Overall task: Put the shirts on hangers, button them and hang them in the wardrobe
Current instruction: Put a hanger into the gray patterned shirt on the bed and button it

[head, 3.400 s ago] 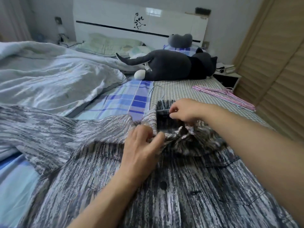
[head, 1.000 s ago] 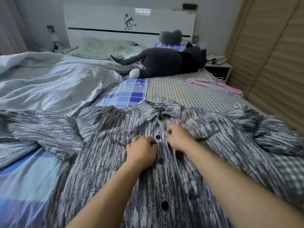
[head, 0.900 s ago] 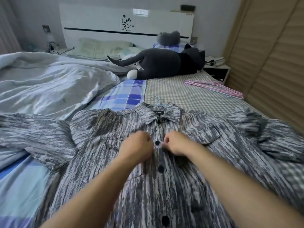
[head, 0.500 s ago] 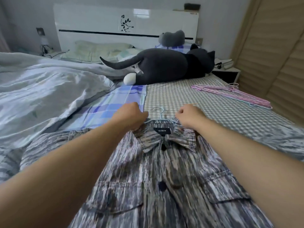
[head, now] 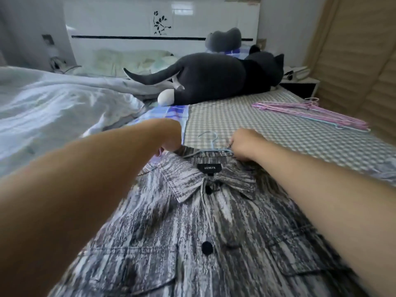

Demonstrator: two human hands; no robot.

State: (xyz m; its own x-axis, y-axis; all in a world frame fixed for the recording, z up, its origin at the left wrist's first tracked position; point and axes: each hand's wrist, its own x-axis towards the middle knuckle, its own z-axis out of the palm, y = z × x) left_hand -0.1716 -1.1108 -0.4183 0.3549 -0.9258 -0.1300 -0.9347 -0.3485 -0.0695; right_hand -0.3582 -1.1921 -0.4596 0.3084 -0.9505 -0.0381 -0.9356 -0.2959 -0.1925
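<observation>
soft daylight | headboard (head: 137, 20) glare | left arm blurred | wide-angle edge warp

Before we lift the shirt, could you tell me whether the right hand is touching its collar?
Touching. In the head view the right hand has its fingers curled onto the back edge of the shirt collar, beside the blue hanger; no gap shows.

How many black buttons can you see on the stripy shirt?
2. One button sits just under the collar, the other lower down the shirt front. More may be hidden below the picture's edge.
</observation>
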